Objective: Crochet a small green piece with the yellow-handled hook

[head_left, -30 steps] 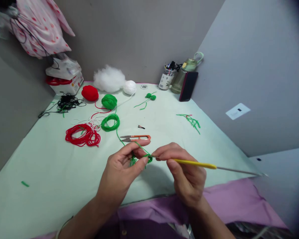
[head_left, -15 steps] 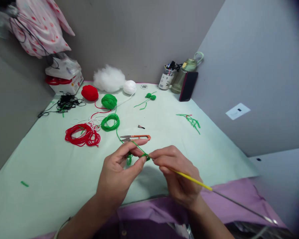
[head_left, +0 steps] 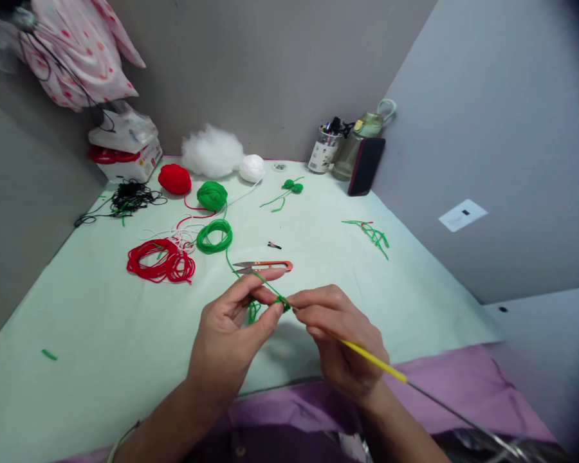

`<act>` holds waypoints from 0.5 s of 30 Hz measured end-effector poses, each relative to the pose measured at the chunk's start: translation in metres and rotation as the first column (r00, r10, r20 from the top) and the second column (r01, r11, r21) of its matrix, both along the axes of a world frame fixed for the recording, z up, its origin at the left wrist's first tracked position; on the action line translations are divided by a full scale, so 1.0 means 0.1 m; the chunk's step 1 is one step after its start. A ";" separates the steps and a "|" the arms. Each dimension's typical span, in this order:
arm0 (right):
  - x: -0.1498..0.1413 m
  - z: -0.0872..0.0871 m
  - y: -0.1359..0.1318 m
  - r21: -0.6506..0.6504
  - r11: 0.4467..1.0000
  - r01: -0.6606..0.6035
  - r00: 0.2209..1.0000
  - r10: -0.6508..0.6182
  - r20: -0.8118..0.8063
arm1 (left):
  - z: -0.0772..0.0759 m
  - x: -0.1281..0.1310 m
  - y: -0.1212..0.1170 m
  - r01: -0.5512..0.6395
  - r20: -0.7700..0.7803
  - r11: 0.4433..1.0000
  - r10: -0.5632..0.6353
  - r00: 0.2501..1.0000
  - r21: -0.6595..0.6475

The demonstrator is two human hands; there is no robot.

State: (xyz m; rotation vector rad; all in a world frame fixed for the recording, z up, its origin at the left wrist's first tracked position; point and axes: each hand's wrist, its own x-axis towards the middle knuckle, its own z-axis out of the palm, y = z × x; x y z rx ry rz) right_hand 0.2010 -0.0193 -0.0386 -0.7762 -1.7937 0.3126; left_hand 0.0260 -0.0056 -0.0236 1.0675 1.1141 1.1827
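Between thumb and fingers, my left hand (head_left: 234, 328) pinches a small green crochet piece (head_left: 283, 303). Green yarn runs over its raised index finger, and a loose green loop (head_left: 253, 312) hangs by the palm. My right hand (head_left: 345, 337) grips a crochet hook (head_left: 374, 360) with a yellow handle and a long metal shaft slanting down to the right. The hook's working tip meets the green piece, partly hidden by fingers. Just beyond my left fingertips lie orange-handled thread snips (head_left: 265, 265). A coil of green yarn (head_left: 215, 236) rests farther back, its strand leading toward my left hand.
Red yarn coils (head_left: 157, 262), a red ball (head_left: 174, 179), a green ball (head_left: 212, 195), a white ball (head_left: 251, 168) and fluffy stuffing (head_left: 212, 152) occupy the left and back. A phone (head_left: 367, 167) leans against a bottle (head_left: 347, 154) beside a pen cup (head_left: 320, 157). Green scraps (head_left: 374, 236) lie right.
My right hand has shifted slightly left and down, and the hook's far end has swung downward. My left hand has moved slightly left, still pinching the green piece.
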 end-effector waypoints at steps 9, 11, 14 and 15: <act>-0.02 -0.17 -0.04 0.215 0.962 0.169 0.961 -0.209 0.180 | -0.05 0.05 -0.01 0.089 0.214 0.987 -0.059 0.975 -0.132; -0.01 -0.18 -0.07 0.226 0.955 0.190 0.950 -0.237 0.202 | -0.04 0.05 -0.01 0.127 0.340 0.977 -0.062 0.938 -0.174; 0.00 -0.16 -0.11 0.179 0.962 0.206 0.938 -0.246 0.243 | -0.01 0.04 0.00 0.244 0.494 0.939 -0.097 0.864 -0.243; 0.01 -0.15 -0.12 0.154 0.968 0.198 0.942 -0.231 0.243 | 0.00 0.04 0.01 0.282 0.524 0.922 -0.109 0.845 -0.264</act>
